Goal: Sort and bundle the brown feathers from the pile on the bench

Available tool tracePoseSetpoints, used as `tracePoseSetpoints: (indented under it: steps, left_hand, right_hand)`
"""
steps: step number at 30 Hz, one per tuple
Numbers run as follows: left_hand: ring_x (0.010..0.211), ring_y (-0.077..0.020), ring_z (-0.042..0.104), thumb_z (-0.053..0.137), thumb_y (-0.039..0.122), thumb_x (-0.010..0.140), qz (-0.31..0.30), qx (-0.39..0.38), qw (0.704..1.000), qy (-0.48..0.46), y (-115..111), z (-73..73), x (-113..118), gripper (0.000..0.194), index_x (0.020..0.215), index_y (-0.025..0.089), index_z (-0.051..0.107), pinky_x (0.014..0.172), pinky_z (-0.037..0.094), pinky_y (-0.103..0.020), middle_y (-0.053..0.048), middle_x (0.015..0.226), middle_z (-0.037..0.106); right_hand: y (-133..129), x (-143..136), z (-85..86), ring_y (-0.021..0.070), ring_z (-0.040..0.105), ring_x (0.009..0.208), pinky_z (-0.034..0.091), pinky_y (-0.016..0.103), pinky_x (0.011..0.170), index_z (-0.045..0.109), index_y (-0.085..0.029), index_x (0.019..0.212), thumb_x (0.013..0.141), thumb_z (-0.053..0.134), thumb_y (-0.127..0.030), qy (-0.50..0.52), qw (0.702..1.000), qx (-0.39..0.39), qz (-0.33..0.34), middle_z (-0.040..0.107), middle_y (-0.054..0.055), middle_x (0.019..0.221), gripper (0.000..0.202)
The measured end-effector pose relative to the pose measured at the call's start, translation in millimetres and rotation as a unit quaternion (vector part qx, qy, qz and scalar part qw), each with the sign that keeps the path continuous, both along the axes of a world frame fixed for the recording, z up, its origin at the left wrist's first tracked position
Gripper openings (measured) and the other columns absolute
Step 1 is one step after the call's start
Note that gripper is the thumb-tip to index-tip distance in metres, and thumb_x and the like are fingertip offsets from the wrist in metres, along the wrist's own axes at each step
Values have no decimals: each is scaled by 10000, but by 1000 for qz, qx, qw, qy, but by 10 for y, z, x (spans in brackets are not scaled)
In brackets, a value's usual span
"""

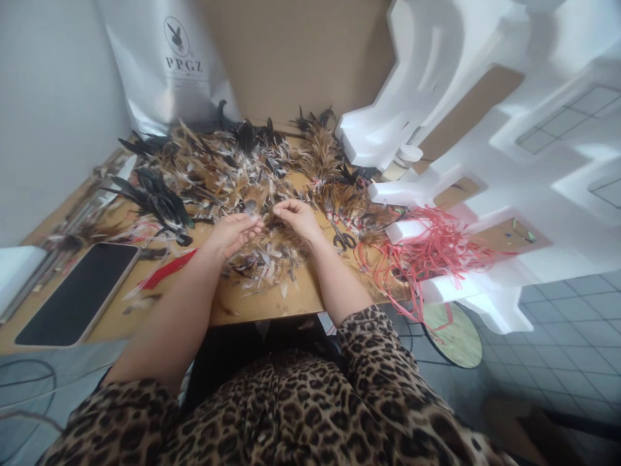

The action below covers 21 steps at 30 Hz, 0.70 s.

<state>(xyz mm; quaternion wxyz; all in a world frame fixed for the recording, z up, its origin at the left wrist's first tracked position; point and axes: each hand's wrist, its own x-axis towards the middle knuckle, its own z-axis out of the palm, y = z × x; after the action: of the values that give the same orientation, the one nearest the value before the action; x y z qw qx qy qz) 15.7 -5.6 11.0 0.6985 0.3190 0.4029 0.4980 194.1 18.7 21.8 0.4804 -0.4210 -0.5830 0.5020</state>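
Note:
My left hand (235, 234) is closed in a pinch above the near part of the table, with a small greyish feather (250, 208) at its fingertips. A short gap to the right, my right hand (299, 219) pinches thumb and forefinger together; what lies between them is too small to make out. Behind both hands spreads a large heap of brown and black feathers (208, 162). Loose pale feathers (264, 265) lie below the hands. Black-handled scissors (344, 241) rest just right of my right wrist, beside bundled brown feathers (347, 204).
A phone (80, 294) lies at the left, near a red strip (167, 268) and a bundle of black feathers (162, 200). Tangled red ribbons (427, 252) hang over white foam pieces (504, 194) at the right. A silvery bag (169, 77) and a lidded jar (402, 162) stand behind.

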Motion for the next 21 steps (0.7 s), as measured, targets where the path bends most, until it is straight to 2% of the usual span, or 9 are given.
tracePoseSetpoints:
  steps: [3,6,8,11,14,16,18,21]
  left_hand:
    - [492,-44,582,607,50,750,61,-2,997,-40,39,7,-32,66,712,53,661,442,445,-97,-70,649,663]
    - [494,-40,578,600,34,750,89,-11,994,-54,62,11,-48,67,723,60,655,432,441,-92,-61,655,657]
    - [491,-40,575,593,32,755,89,-13,994,-56,66,9,-50,74,718,58,651,428,442,-95,-60,652,655]
    - [488,-40,570,590,37,759,82,-11,995,-60,64,4,-47,78,711,59,647,425,443,-99,-57,648,652]
    - [485,-38,568,588,32,758,78,-10,995,-60,60,5,-45,84,705,61,645,423,439,-96,-59,647,653]
    - [484,-39,571,584,32,761,77,-7,995,-57,55,12,-39,87,706,59,646,420,434,-95,-63,648,657]
    - [488,-43,575,594,39,756,77,-7,996,-53,48,21,-30,73,713,59,648,421,434,-96,-68,654,661]
    - [510,-53,593,627,56,736,65,-14,997,-45,36,24,-11,28,721,65,649,432,442,-99,-80,681,676]
  right_hand:
    - [70,162,31,81,513,595,416,231,650,643,-130,727,657,656,-297,-80,995,48,-45,617,-12,655,181]
    - [95,263,36,98,538,629,421,238,674,660,-124,739,684,617,-246,-198,976,77,-37,643,14,701,141]
    - [90,282,17,113,556,666,417,240,682,669,-136,754,699,590,-218,-290,951,103,-14,655,25,737,127]
    - [69,263,-31,139,564,733,406,250,700,673,-170,782,683,598,-215,-422,894,150,-4,656,34,803,132]
    - [63,237,-75,147,548,714,390,256,675,662,-184,772,667,597,-213,-493,856,155,-10,644,37,794,128]
    - [76,228,-88,135,533,680,380,247,652,644,-175,717,676,571,-196,-478,866,145,-19,633,27,743,86]
    - [93,215,-82,112,512,638,374,229,625,623,-162,686,689,569,-216,-399,908,123,-41,613,7,683,76]
    - [94,170,-41,69,440,519,347,200,534,590,-149,687,689,609,-327,-201,977,47,-60,552,-31,581,180]
